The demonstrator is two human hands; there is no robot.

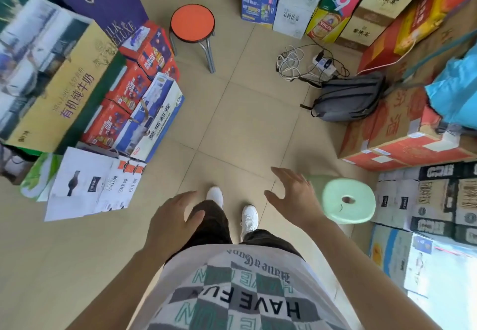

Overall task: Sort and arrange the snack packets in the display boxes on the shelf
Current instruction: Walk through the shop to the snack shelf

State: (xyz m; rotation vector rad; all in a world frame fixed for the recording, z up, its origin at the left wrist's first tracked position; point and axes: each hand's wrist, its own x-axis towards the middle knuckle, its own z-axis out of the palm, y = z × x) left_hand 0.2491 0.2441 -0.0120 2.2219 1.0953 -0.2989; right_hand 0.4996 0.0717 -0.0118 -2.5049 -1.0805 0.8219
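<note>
Hands: left hand [173, 223] and right hand [296, 198] both spread, fingers apart, holding nothing, above the floor [245, 123].
Snack packets: none in view, nor display boxes or shelf; their direction and look cannot be told.
Nearest thing: green stool [348, 202], just beside the right hand.
Sides: stacked cartons [51, 76], perhaps stock.
Coming move: probably a turn toward the shelf.

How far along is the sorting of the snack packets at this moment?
Done: nothing that this view shows; no shelf, display box or snack packet is in sight. In hand: nothing; the left hand and the right hand are open and empty above the tiled floor, between stacked cartons and a green stool. Left: seemingly the whole job, starting with reaching the shelf.
</note>
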